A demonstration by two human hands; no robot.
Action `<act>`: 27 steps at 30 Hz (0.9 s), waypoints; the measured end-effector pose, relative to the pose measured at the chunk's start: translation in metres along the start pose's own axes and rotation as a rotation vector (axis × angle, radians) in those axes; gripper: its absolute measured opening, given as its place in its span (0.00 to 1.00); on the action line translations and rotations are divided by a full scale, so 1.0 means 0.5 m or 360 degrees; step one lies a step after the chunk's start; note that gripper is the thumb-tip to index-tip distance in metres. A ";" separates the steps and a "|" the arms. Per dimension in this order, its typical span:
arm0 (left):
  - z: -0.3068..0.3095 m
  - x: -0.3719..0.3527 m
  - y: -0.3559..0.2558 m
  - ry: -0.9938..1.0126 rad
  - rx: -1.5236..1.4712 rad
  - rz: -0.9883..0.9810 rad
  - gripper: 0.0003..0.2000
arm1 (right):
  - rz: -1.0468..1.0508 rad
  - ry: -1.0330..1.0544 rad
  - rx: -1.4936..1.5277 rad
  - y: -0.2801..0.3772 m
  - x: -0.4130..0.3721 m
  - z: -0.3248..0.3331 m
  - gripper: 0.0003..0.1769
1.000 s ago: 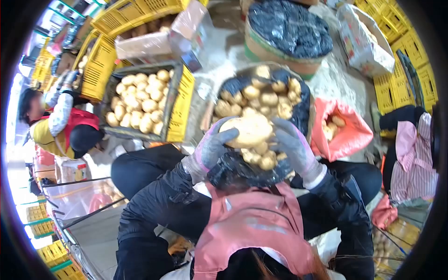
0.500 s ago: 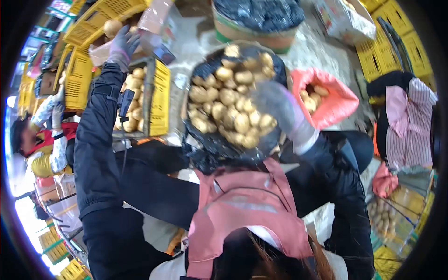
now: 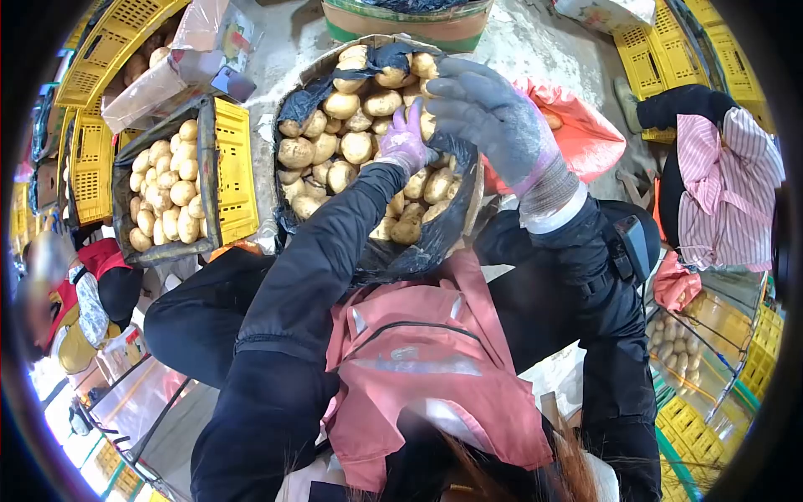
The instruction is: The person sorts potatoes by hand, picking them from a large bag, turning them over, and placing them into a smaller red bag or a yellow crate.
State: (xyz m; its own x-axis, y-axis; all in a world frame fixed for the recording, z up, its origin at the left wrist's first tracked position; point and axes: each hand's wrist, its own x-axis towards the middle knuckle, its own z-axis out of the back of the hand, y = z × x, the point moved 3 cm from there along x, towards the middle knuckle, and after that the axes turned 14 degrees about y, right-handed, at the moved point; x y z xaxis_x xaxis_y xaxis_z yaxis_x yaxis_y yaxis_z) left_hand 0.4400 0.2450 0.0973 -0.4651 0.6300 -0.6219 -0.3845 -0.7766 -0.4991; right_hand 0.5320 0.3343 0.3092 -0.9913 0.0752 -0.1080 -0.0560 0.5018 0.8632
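My left hand (image 3: pixel 405 145), in a purple and grey glove, reaches over the potatoes (image 3: pixel 356 148) in a round container lined with black plastic (image 3: pixel 389 266). Its fingers show apart on top of the pile; the palm side is hidden. Above the container's right rim, my right hand (image 3: pixel 495 117) wears a grey glove. Its fingers stretch leftward, spread, and nothing shows in them. Just behind that hand lies a coral sack (image 3: pixel 585 142), its mouth mostly covered by the glove.
On the left stands a yellow crate (image 3: pixel 237 167) with potatoes, beside a plastic-wrapped box (image 3: pixel 150 96). A green-banded tub (image 3: pixel 410 25) is at the back. Yellow crates (image 3: pixel 661 63) and striped cloth (image 3: pixel 728 184) are on the right. Another person (image 3: pixel 88 289) is at far left.
My left hand has come from the box at upper left to the potatoes in the container. My right hand has risen slightly over the right rim. The view has shifted.
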 end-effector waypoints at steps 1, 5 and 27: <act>-0.001 0.000 0.001 -0.0166 0.0235 -0.0034 0.58 | 0.0008 0.0004 0.0021 0.000 -0.002 0.004 0.24; 0.029 0.000 -0.004 -0.0177 0.0504 -0.0317 0.51 | -0.0038 0.0033 -0.0115 -0.007 0.008 0.000 0.24; 0.165 -0.532 0.015 -0.0400 -0.0871 -0.0694 0.43 | -0.0316 0.0382 -0.0606 -0.097 -0.058 -0.068 0.31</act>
State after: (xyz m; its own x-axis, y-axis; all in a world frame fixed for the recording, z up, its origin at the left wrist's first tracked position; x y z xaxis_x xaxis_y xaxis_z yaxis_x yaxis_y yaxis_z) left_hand 0.4952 0.0725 0.3086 -0.5547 0.8135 -0.1743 -0.1545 -0.3066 -0.9392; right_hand 0.5596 0.2787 0.2873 -0.9541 -0.2129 -0.2108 -0.2418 0.1320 0.9613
